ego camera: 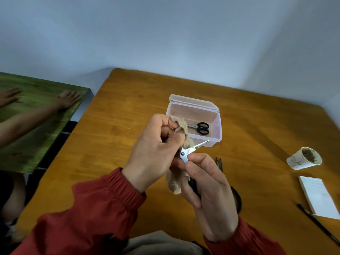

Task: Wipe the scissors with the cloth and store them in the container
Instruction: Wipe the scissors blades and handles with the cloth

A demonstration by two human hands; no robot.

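The scissors [191, 151] sit mid-frame: your right hand [208, 196] grips their black handles, steel tips pointing up-right at the near rim of the clear plastic container [217, 124]. Your left hand [153, 153] pinches the crumpled tan cloth [180, 126] against the blades. Wooden table [117, 126] stretches leftward to its edge.

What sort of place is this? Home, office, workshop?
Probably a plain office or study room, not a workshop: an orange-brown wooden table against a bare pale wall, a white paper notepad beside a black pen, and a second green wooden table alongside.
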